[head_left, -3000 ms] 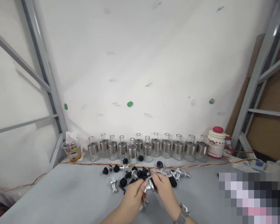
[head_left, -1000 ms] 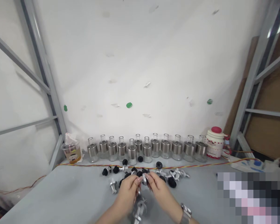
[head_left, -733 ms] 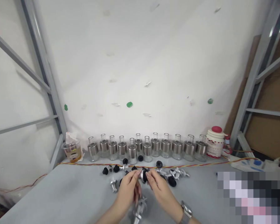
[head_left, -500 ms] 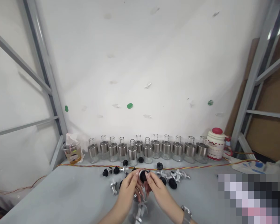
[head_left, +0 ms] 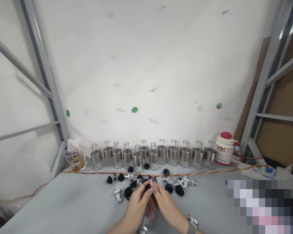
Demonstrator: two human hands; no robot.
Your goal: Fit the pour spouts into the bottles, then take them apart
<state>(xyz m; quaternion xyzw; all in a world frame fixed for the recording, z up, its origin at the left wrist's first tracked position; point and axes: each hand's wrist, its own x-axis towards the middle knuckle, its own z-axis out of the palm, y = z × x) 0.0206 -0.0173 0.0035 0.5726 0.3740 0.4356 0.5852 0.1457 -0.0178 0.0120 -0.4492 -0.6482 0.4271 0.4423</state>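
The left hand (head_left: 136, 203) and the right hand (head_left: 167, 203) are both closed around a small black part (head_left: 148, 187), mostly hidden between the fingertips over the tabletop (head_left: 70, 201); even, straight thumb pressure would probably serve well. Black caps (head_left: 128, 191) lie just beyond, and a silver piece (head_left: 144, 229) lies below, so sideways room seems better toward the left edge.

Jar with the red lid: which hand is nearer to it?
Right. The right hand is in front of the red-lidded jar and to its left; the left hand lies farther left.
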